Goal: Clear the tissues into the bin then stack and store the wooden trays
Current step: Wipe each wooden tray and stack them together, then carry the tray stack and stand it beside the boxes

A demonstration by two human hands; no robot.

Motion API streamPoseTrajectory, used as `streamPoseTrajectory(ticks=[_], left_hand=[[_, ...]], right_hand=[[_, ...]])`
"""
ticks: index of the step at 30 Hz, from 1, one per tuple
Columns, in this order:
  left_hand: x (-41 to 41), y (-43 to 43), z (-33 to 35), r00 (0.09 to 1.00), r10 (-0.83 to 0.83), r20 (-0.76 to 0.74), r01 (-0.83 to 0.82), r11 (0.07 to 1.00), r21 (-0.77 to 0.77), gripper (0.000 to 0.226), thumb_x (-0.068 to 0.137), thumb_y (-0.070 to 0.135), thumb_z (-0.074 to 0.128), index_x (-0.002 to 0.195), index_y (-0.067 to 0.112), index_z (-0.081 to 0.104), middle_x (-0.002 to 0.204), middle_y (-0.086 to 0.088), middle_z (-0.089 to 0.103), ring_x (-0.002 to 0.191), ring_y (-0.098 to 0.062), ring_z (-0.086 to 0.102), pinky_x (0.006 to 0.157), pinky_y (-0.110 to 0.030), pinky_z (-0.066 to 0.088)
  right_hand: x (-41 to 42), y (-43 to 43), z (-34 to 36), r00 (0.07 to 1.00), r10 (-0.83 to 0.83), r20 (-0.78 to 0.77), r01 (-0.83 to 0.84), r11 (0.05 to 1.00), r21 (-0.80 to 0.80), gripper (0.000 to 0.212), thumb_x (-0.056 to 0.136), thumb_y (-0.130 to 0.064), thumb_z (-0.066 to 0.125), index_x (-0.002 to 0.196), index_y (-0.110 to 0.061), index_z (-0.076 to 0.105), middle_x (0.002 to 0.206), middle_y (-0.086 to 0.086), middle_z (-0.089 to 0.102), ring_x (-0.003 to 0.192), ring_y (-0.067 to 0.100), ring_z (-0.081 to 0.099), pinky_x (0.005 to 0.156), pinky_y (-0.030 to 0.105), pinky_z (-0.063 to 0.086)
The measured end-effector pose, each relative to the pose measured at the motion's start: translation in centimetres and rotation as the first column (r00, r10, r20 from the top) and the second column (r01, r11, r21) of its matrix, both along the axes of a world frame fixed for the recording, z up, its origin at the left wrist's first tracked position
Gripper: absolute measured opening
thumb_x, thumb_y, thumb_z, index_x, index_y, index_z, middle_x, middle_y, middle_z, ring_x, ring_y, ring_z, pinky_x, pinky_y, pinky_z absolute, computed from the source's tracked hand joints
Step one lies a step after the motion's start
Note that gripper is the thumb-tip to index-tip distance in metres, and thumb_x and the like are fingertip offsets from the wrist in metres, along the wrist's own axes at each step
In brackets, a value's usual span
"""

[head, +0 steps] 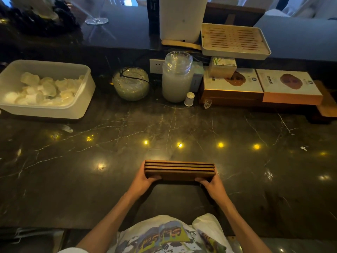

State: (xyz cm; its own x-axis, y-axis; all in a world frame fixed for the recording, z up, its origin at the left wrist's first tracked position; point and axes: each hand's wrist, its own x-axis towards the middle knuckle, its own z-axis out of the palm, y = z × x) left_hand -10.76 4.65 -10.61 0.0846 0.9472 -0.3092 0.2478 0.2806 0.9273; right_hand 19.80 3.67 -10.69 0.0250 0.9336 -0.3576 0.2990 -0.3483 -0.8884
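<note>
A bar or tea-house service area: marble counter point(237, 136) across the middle, wine glass point(96, 20) upper left, tea tray point(235, 41) and boxes point(290, 86) upper right.

We can read no text with certainty. The shirt point(164, 236) bears large cartoon lettering, upside down to us and not legible. The left box point(232, 80), right box point(290, 83) and small box point(223, 65) carry print too small to read.

Passage is open across the middle of the counter point(182, 128); a white tub point(45, 112), glass jars point(177, 77) and boxes point(291, 86) line its far edge.
</note>
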Motion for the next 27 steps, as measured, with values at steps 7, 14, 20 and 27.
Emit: streamPoseTrajectory(ticks=[7,14,20,27], left_hand=[[-0.7,1.0,2.6,0.992,-0.089,0.088,0.098,0.991,-0.096,0.062,0.081,0.032,0.075,0.129,0.04,0.037,0.126,0.014,0.056,0.115,0.003,0.056,0.093,-0.018,0.049],[1.3,-5.1,3.9,0.967,0.149,0.208,-0.098,0.966,-0.239,0.067,0.073,0.07,0.065,0.127,0.036,0.047,0.123,0.002,0.064,0.106,-0.008,0.067,0.09,-0.033,0.055],[1.3,-7.9,5.6,0.935,0.244,0.257,-0.171,0.946,-0.277,0.069,0.068,0.065,0.072,0.125,0.03,0.053,0.12,-0.003,0.066,0.105,-0.015,0.068,0.087,-0.036,0.056],[1.4,-3.8,12.6,0.952,0.049,0.303,0.011,0.981,-0.194,0.069,0.062,0.056,0.077,0.118,0.022,0.057,0.112,-0.004,0.069,0.095,-0.013,0.071,0.074,-0.024,0.057]], right_hand=[[-0.3,-0.2,2.9,0.994,-0.006,-0.107,0.003,1.0,-0.027,0.056,0.077,-0.035,0.079,0.121,-0.045,0.046,0.115,-0.02,0.063,0.106,-0.008,0.06,0.075,0.006,0.049],[0.3,-5.6,4.9,0.933,-0.138,-0.334,0.096,0.986,-0.138,0.068,0.069,-0.054,0.079,0.127,-0.033,0.05,0.12,-0.001,0.067,0.109,0.016,0.067,0.081,0.029,0.058],[0.5,-8.2,7.9,0.955,-0.065,-0.289,0.005,0.979,-0.202,0.074,0.068,-0.063,0.075,0.131,-0.035,0.046,0.126,0.002,0.063,0.108,0.014,0.067,0.092,0.04,0.055],[3.1,-3.9,19.1,0.989,0.118,0.083,-0.119,0.993,0.012,0.083,0.07,-0.086,0.047,0.142,-0.054,0.022,0.143,-0.02,0.039,0.127,0.008,0.042,0.104,0.041,0.037]])
